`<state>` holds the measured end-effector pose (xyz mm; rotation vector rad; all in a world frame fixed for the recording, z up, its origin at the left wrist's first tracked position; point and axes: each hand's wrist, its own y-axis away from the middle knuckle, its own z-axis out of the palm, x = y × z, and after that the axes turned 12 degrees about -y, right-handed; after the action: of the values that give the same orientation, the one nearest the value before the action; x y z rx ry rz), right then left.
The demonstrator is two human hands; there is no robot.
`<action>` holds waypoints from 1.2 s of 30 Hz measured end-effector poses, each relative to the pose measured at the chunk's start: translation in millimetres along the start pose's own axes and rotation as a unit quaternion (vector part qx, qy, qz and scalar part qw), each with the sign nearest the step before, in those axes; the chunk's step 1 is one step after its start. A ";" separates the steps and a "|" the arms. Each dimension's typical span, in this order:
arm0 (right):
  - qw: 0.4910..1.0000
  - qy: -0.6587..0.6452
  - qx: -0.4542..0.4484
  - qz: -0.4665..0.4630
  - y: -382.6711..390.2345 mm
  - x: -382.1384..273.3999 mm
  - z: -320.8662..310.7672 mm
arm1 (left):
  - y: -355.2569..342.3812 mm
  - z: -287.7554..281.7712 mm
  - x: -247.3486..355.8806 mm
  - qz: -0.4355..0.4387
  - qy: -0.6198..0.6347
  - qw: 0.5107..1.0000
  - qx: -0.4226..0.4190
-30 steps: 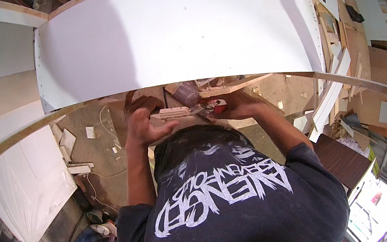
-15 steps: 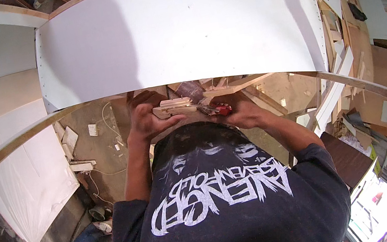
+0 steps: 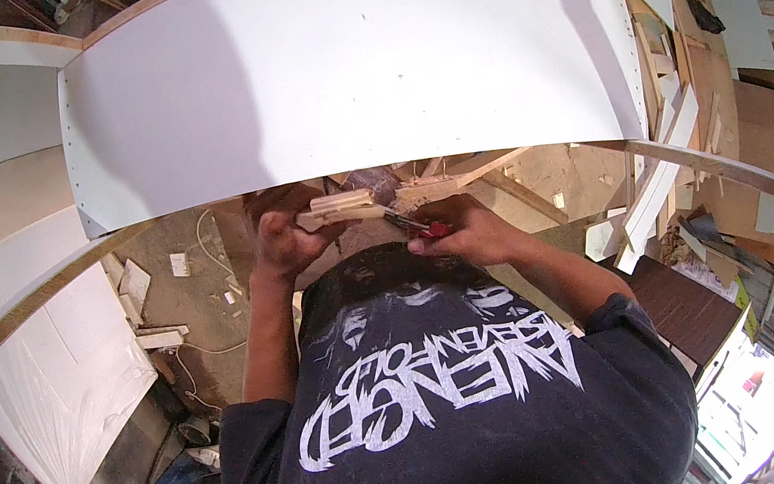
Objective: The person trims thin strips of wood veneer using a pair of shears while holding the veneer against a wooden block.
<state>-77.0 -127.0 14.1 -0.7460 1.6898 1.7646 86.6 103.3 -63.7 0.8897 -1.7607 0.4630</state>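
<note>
My left hand (image 3: 286, 243) is closed around a short, pale piece of wood (image 3: 340, 213), its thumb below the near edge. In my right hand (image 3: 469, 232) is a hand tool with red handles (image 3: 436, 229), which looks like pliers. Its dark metal end points left and meets or lies very close to the right end of the wood; contact is hard to make out. Both hands are in front of my black shirt, just below the near edge of a large white panel (image 3: 339, 67). Some of my fingers are hidden behind the wood and the tool.
Wooden frame rails (image 3: 42, 302) run out from both sides of the panel. Offcuts and boards (image 3: 526, 194) lie beyond my hands and along the right. Plastic-covered white sheeting (image 3: 65, 384) hangs at left. A dark brown board (image 3: 686, 306) stands by my right elbow. A cable (image 3: 212, 349) crosses the floor.
My right hand and the red-handled tool have come slightly nearer my body, and the tool's angle has shifted. My left hand still holds the wood. The whole view has shifted a little.
</note>
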 end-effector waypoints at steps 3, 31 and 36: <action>0.990 0.084 0.052 -0.096 5.4 7.0 -2.6 | -2.6 -15.6 -4.8 -0.027 -0.065 0.995 -0.072; 0.966 -0.171 0.181 -0.073 86.2 -42.5 73.6 | 0.8 -52.6 31.6 0.143 -0.089 0.984 -0.059; 0.951 -0.115 0.230 -0.172 49.8 9.4 118.7 | -1.8 -58.9 31.6 0.184 -0.134 0.972 -0.052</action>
<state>-120.4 -9.6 45.8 -0.5543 1.6092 1.1129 120.4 131.3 -13.2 0.5686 -2.1923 0.5006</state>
